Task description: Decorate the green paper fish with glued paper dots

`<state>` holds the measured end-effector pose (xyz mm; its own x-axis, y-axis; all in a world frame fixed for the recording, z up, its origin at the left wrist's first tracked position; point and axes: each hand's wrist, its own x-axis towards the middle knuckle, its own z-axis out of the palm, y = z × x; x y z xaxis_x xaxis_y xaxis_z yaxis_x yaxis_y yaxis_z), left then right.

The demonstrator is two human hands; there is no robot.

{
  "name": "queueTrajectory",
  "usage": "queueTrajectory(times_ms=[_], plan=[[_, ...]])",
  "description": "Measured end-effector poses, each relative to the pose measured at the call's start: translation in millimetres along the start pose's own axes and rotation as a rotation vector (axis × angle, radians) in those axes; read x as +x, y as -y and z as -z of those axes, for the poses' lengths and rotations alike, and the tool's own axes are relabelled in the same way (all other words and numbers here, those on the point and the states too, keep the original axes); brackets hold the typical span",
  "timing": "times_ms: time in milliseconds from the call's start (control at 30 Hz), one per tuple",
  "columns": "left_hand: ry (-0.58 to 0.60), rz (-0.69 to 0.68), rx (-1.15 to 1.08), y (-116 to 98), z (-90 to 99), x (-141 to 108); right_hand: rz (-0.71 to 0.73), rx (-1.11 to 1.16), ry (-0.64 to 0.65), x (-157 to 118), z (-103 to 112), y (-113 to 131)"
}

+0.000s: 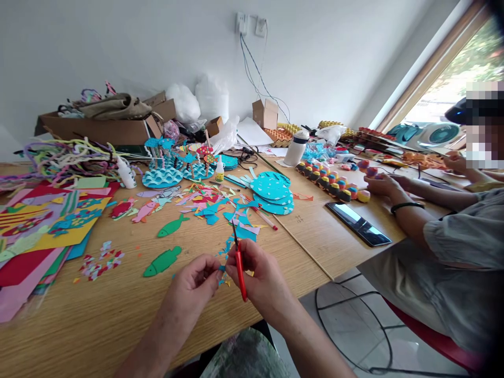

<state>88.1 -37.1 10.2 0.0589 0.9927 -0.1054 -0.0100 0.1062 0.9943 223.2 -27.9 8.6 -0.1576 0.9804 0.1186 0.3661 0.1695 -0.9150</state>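
My right hand (255,273) is wrapped round red-handled scissors (240,270), their dark blades pointing away from me. Beside it, my left hand (200,275) pinches a small blue paper piece (221,268), which the right fingertips also seem to touch. Small blue and yellow scraps lie just beyond the hands. Two green paper fish lie to the left: a slim one (172,226) farther off and a broader one (163,261) nearer. Coloured paper offcuts (208,202) are spread over the middle of the table.
Stacked coloured papers (39,226) cover the left. Blue discs (271,189), a thin stick (303,247) and a phone (357,223) lie to the right. A glue bottle (126,172) stands behind. At the right, another person's hands hold small coloured pieces near painted egg-carton strips (326,180).
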Motion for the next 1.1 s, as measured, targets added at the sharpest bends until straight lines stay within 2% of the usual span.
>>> queueTrajectory(times_ms=[100,200,567,733,833,1100], plan=[[-0.021,0.032,-0.051,-0.6,-0.7,-3.5,-0.005,0.047,0.009,0.2,-1.2,-0.2],[0.016,0.034,-0.059,-1.7,-2.2,-6.2,-0.023,0.079,0.014,-0.3,-1.2,1.0],[0.031,0.008,-0.057,2.4,-0.2,-3.9,-0.013,0.015,0.026,-2.8,0.8,5.0],[0.013,0.060,-0.293,5.7,3.2,-6.1,0.079,-0.114,0.090,-18.0,7.2,11.9],[0.027,0.070,-0.427,5.0,3.9,-7.8,0.073,-0.241,0.129,-25.6,7.1,9.5],[0.048,0.052,-0.517,6.3,5.2,-8.0,0.060,-0.353,0.143,-26.3,3.5,2.5]])
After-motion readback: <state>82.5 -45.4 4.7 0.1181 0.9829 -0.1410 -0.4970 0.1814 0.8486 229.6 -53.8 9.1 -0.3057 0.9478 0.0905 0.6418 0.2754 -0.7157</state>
